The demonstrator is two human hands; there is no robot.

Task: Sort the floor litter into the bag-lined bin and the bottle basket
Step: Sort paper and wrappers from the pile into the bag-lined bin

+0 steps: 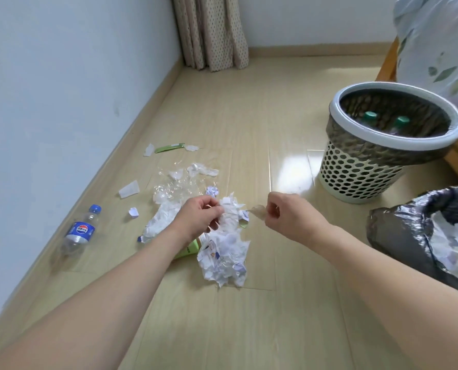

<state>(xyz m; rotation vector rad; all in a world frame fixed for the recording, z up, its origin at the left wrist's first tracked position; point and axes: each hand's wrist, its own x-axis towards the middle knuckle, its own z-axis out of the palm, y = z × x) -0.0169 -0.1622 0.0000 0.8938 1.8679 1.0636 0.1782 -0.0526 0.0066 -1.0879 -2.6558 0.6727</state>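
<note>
I judge it partly done: two bottles (382, 121) sit in the basket (361, 180) far right, paper in the bin (398, 231) near right, while my left hand (198, 217) grips crumpled paper (230, 209), my right hand (289, 217) pinches a scrap (257, 210), and a bottle (79, 231) lies left.

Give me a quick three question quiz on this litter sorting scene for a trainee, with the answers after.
1. True or false: the blue-capped bottle already lies in the basket.
2. What does the left hand hold? A) crumpled paper B) a bottle C) a green cap
3. What colour are the caps seen inside the basket?

Key
1. False; it lies on the floor by the wall.
2. A
3. Green

The right hand pinches a small brownish scrap with its fingers.
</note>
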